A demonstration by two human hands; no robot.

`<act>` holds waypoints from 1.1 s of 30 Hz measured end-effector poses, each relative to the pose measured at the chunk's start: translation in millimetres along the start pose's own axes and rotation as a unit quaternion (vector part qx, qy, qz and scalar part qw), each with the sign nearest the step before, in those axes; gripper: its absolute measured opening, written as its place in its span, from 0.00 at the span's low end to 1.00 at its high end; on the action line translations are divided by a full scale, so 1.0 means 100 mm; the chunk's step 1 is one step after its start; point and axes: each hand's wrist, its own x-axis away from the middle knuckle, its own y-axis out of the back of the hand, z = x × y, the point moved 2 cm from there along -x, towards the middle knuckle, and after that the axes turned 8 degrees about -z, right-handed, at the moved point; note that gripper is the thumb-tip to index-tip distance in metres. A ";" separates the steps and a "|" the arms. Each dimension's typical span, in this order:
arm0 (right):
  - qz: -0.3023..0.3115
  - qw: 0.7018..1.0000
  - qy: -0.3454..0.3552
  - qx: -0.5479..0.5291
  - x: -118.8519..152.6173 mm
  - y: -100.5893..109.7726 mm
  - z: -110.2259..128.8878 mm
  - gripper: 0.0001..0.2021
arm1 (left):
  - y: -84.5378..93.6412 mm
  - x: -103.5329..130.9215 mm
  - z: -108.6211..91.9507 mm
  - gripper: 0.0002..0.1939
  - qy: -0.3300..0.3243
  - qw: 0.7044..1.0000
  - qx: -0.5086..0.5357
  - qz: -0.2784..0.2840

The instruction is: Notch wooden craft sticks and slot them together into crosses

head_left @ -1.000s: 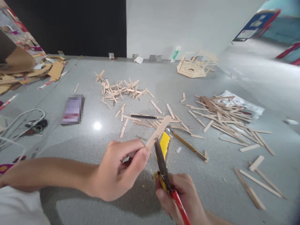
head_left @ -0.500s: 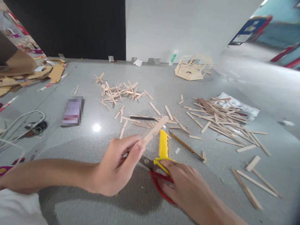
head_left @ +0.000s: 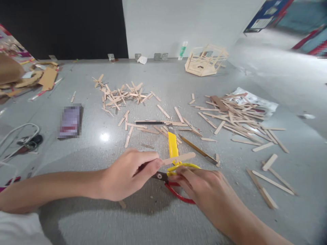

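Pinched between thumb and fingers of my left hand (head_left: pixel 130 175) is a wooden stick (head_left: pixel 180 158), pointing right and nearly level. My right hand (head_left: pixel 201 183) grips the yellow and red handles of the scissors (head_left: pixel 180 197), whose dark blades run left beneath my left hand, their tips hidden. Just beyond the handles lies a yellow cutter (head_left: pixel 173 145). A brown-gold tool (head_left: pixel 198 149) rests to its right, and a black pen-like tool (head_left: pixel 149 123) lies among loose sticks.
Cut sticks (head_left: pixel 122 95) are heaped at centre left, and a larger stick pile (head_left: pixel 237 117) is on the right. A wooden frame model (head_left: pixel 201 69) and a glue tube (head_left: pixel 182 51) stand near the wall. A phone-like object (head_left: pixel 70 120) and cables (head_left: pixel 19 127) lie left.
The held stick has swung down from a steep slant to nearly level. The scissors' handles and my right hand have shifted, with right-hand fingertips now close to the stick. The view has moved slightly.
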 end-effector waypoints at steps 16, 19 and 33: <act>-0.273 0.944 -0.050 -0.176 -0.01 0.14 0.04 0.21 | 0.01 0.00 -0.01 0.20 -0.024 0.998 0.012 0.052; -0.264 0.955 0.009 -0.136 -0.04 0.20 0.08 0.20 | 0.00 0.00 -0.01 0.20 -0.015 0.997 0.028 0.071; -0.263 0.953 0.036 -0.144 -0.06 0.23 0.11 0.18 | -0.01 0.01 -0.01 0.20 -0.031 0.995 0.052 0.079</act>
